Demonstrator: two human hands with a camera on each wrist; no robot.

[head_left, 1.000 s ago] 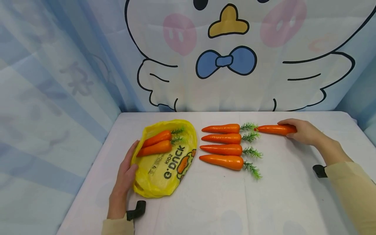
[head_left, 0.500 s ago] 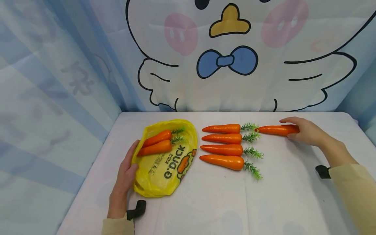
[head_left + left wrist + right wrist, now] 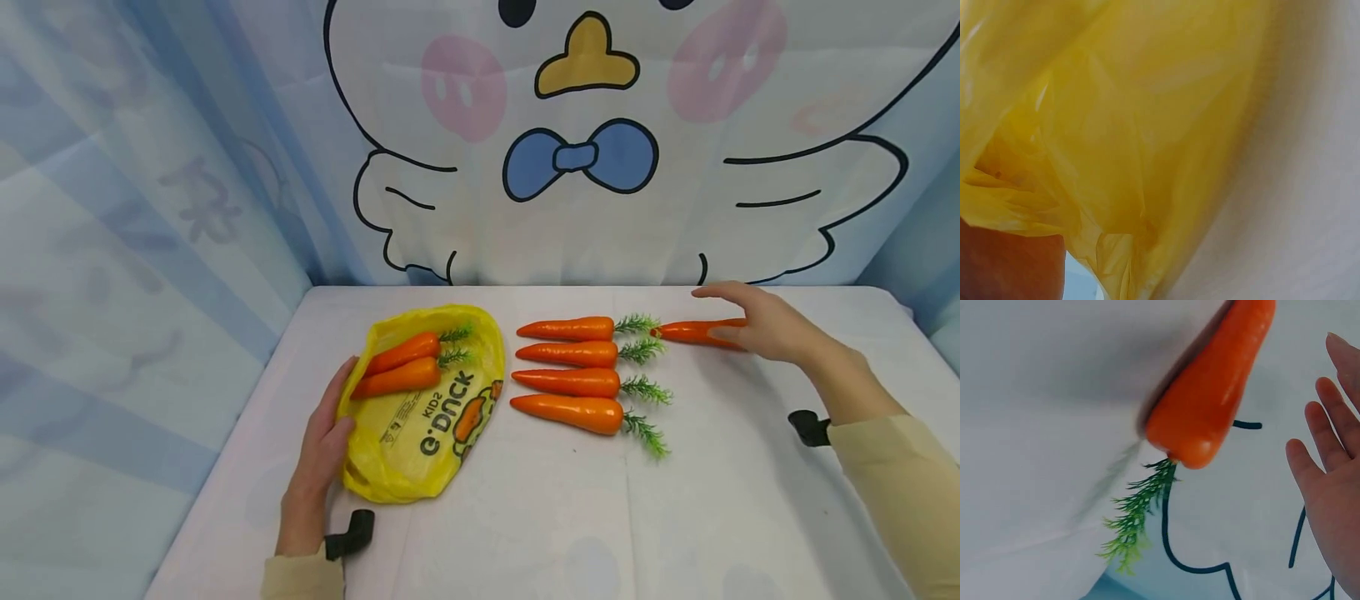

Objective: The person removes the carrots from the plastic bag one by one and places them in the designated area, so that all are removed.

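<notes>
Four carrots (image 3: 566, 383) lie between right hand (image 3: 776, 327), fingers extended, and left hand (image 3: 318, 454), holding bag (image 3: 408, 471).

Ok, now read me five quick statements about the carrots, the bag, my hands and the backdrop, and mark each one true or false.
1. The left hand touches the yellow bag. True.
2. Four carrots lie side by side between the yellow bag and the right hand. True.
3. Three carrots show in the bag's opening. False: two carrots show there.
4. The right hand is gripping a carrot. False: its fingers are extended, not closed round the nearest carrot.
5. The bow tie on the backdrop is blue. True.
</notes>
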